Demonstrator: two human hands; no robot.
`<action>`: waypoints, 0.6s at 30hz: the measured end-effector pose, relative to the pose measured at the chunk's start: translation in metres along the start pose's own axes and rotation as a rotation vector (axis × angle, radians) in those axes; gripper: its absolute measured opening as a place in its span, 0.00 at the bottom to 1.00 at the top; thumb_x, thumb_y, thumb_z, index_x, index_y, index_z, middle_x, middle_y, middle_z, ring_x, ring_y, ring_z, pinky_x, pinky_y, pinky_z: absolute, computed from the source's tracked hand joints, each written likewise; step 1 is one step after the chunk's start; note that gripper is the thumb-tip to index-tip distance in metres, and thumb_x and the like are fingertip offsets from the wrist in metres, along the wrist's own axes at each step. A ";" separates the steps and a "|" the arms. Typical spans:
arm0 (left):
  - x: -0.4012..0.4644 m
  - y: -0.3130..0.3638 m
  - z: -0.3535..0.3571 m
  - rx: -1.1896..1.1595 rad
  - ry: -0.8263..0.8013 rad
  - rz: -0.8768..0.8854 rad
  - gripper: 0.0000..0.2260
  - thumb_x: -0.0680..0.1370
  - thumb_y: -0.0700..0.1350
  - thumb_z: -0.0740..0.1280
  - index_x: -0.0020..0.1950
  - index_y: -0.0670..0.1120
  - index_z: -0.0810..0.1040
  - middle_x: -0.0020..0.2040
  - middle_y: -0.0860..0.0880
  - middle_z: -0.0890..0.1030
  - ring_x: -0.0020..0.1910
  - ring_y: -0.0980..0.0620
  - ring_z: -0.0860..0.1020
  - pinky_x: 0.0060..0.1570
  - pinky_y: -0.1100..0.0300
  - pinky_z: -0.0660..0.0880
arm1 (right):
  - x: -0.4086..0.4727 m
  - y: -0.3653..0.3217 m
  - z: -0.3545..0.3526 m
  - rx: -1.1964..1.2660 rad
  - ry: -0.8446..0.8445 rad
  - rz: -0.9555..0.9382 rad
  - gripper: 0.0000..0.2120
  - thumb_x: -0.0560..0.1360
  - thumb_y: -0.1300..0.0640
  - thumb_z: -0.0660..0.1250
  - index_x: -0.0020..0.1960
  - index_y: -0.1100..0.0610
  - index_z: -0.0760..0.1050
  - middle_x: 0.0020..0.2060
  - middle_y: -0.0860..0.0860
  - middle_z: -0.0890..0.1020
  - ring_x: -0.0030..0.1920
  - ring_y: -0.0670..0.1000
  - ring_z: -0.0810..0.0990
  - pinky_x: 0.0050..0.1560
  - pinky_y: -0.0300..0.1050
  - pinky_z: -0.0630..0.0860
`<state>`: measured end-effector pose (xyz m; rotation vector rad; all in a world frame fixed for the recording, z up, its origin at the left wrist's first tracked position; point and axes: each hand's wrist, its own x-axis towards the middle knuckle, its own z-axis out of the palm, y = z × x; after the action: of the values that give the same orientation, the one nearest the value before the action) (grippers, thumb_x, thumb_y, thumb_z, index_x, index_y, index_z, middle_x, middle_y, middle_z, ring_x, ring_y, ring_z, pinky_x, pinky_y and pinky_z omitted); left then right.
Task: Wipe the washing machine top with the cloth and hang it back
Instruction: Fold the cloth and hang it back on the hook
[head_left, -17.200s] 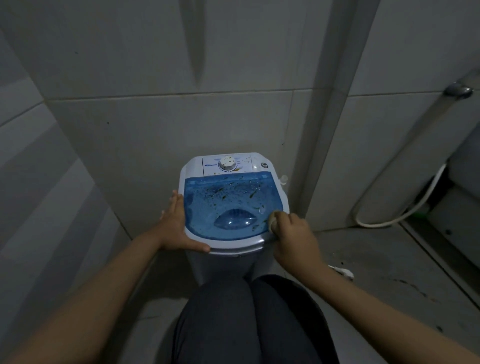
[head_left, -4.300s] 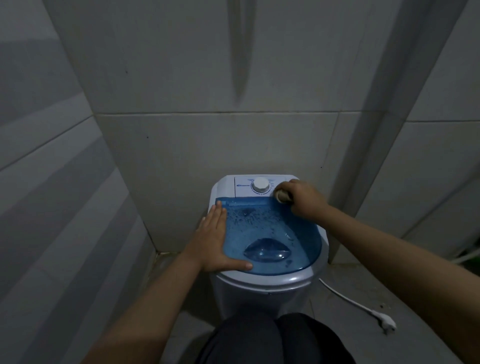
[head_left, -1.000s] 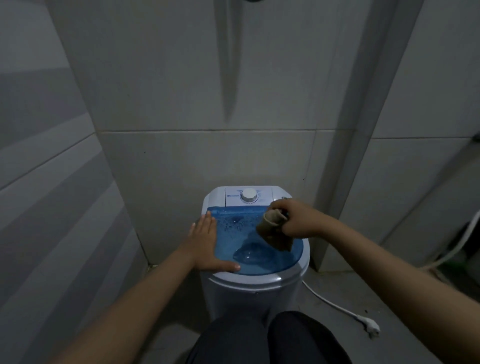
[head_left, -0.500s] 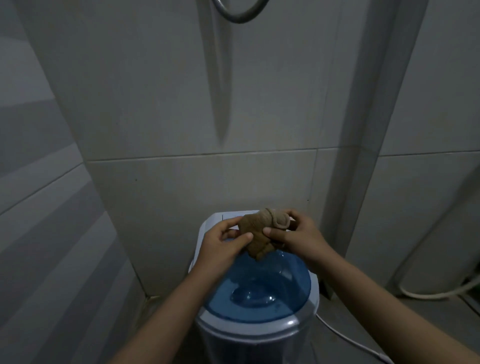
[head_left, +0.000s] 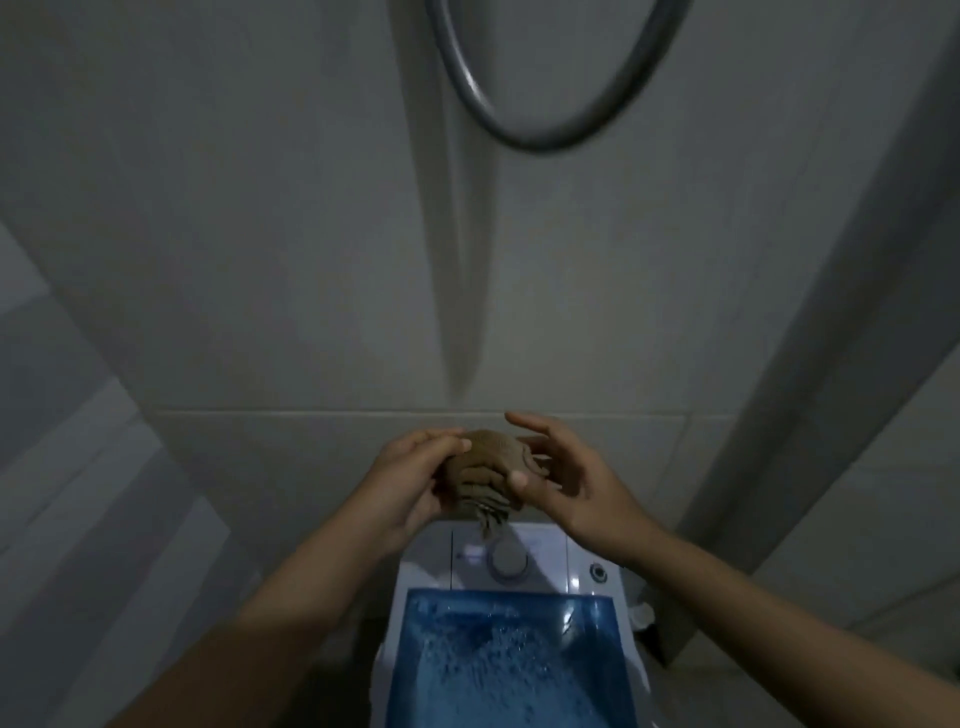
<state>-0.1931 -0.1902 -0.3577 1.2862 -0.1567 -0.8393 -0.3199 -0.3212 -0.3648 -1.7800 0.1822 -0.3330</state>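
Observation:
A crumpled brown cloth (head_left: 485, 475) is held up in front of the tiled wall, above the washing machine. My left hand (head_left: 410, 478) grips its left side. My right hand (head_left: 563, 480) touches its right side with thumb and fingertips, the other fingers spread. The small white washing machine (head_left: 582, 561) stands below, with a round dial (head_left: 509, 558) on its panel and a translucent blue lid (head_left: 509, 665) speckled with drops. A grey metal ring (head_left: 550, 93) hangs on the wall high above the cloth.
Grey tiled walls close in on the left and behind the machine. A boxed column (head_left: 810, 395) runs down the right side, close to the machine's right edge.
Both hands have lifted the cloth higher off the lid, and my view has tilted upward so the ring shows more fully. A second ago my left hand lay flat on the lid.

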 end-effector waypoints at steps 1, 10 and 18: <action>-0.008 0.022 0.005 -0.006 -0.023 -0.052 0.10 0.77 0.35 0.62 0.57 0.36 0.76 0.46 0.38 0.80 0.40 0.47 0.79 0.33 0.59 0.80 | 0.004 -0.020 -0.005 -0.035 -0.028 0.012 0.25 0.71 0.60 0.71 0.65 0.48 0.70 0.57 0.52 0.78 0.56 0.48 0.81 0.54 0.38 0.80; -0.111 0.212 0.039 0.065 -0.021 -0.364 0.22 0.78 0.55 0.62 0.64 0.39 0.71 0.45 0.38 0.80 0.37 0.48 0.81 0.34 0.59 0.79 | 0.004 -0.245 -0.013 0.010 0.033 0.280 0.09 0.76 0.55 0.67 0.47 0.63 0.76 0.37 0.63 0.82 0.31 0.54 0.81 0.32 0.44 0.79; -0.222 0.322 0.071 0.728 -0.151 0.040 0.11 0.73 0.57 0.70 0.43 0.50 0.81 0.34 0.55 0.80 0.34 0.61 0.78 0.33 0.68 0.73 | 0.005 -0.399 -0.009 0.056 -0.090 0.683 0.09 0.77 0.46 0.62 0.52 0.48 0.76 0.57 0.50 0.78 0.60 0.59 0.77 0.66 0.62 0.64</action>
<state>-0.2388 -0.0944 0.0256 1.8850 -0.6513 -0.8769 -0.3399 -0.2375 0.0246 -1.5664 0.6852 0.2302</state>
